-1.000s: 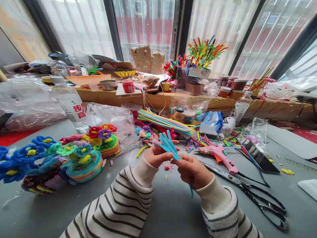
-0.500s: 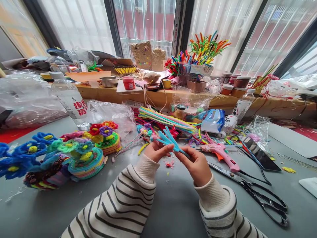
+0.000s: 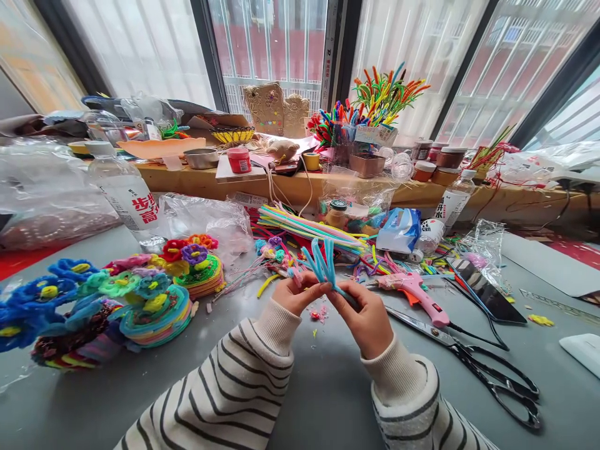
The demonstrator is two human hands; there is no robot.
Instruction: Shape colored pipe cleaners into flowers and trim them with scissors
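Between my two hands is a bunch of light blue pipe cleaners (image 3: 321,259), its looped ends fanning upward and its lower ends running into my right palm. My right hand (image 3: 363,312) is closed around the lower part, thumb and fingers pinching it. My left hand (image 3: 299,292) pinches the bunch from the other side, thumb meeting the right thumb. Small red and pink scraps (image 3: 319,314) lie on the grey table below. A pink glue gun (image 3: 417,290) and large black-handled scissors (image 3: 469,356) rest to the right of my right hand.
Finished fuzzy flowers (image 3: 47,290) and round coiled pots (image 3: 157,319) stand at the left. Behind my hands lies a bundle of pastel pipe cleaners (image 3: 309,228). A phone (image 3: 487,290) is at the right. Water bottles (image 3: 124,194) and a blue-white packet (image 3: 398,230) stand farther back.
The blue pipe cleaners have turned more upright, their looped tops spreading apart. Both hands have come closer together around them. The whole view has shifted slightly.
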